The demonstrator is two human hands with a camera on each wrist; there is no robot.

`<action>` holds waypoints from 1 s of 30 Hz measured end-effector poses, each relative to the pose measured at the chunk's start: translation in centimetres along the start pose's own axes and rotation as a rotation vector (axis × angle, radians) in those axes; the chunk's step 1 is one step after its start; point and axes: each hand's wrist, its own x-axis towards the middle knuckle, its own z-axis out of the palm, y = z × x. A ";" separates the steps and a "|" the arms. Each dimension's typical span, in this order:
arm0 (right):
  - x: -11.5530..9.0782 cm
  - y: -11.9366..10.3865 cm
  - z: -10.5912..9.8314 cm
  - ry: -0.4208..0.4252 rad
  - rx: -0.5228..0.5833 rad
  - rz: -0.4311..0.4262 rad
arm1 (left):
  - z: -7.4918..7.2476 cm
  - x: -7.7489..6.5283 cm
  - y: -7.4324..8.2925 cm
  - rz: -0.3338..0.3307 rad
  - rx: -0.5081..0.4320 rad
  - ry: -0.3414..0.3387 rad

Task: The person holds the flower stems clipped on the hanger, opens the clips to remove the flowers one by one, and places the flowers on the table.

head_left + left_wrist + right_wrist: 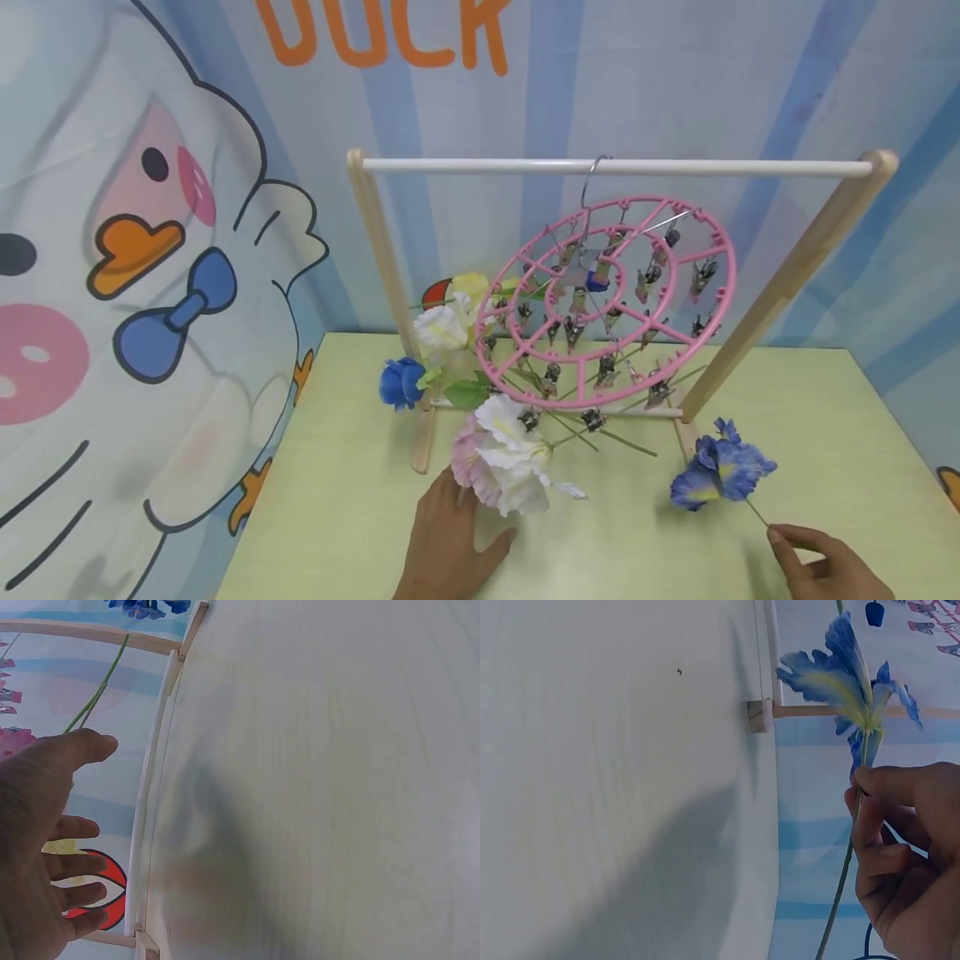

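My right hand (pixel 832 562) pinches the thin green stem of a blue artificial iris (pixel 723 468) between thumb and fingertips. In the right wrist view the stem (pixel 842 881) runs down past the curled fingers, and the bloom (pixel 855 690) with its yellow centre stands just above them. My left hand (pixel 450 537) is beside a white and pink artificial flower (pixel 502 458), its fingertips partly hidden by the petals. The left wrist view shows the left hand (pixel 37 817) with thumb and fingers apart. Green stems (pixel 97 694) show behind its thumb.
A pink round clip hanger (pixel 581 402) with many metal clips hangs by its hook from the white bar (pixel 480 167) of a wooden rack (pixel 787 283). More artificial flowers, a blue rose (pixel 401 383) and a white bloom (pixel 442 325), are at the rack's left post. A printed cloth backs the table.
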 end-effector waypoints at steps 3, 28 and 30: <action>0.2 0.3 0.6 0.081 0.042 0.062 | -0.3 -0.1 -0.2 -0.016 -0.010 -0.010; 1.5 -0.1 3.1 0.393 0.253 0.320 | 0.3 -1.5 -2.2 -0.059 0.035 0.047; 1.7 0.0 3.0 0.389 0.247 0.323 | 0.3 -1.6 -2.3 -0.065 0.031 0.043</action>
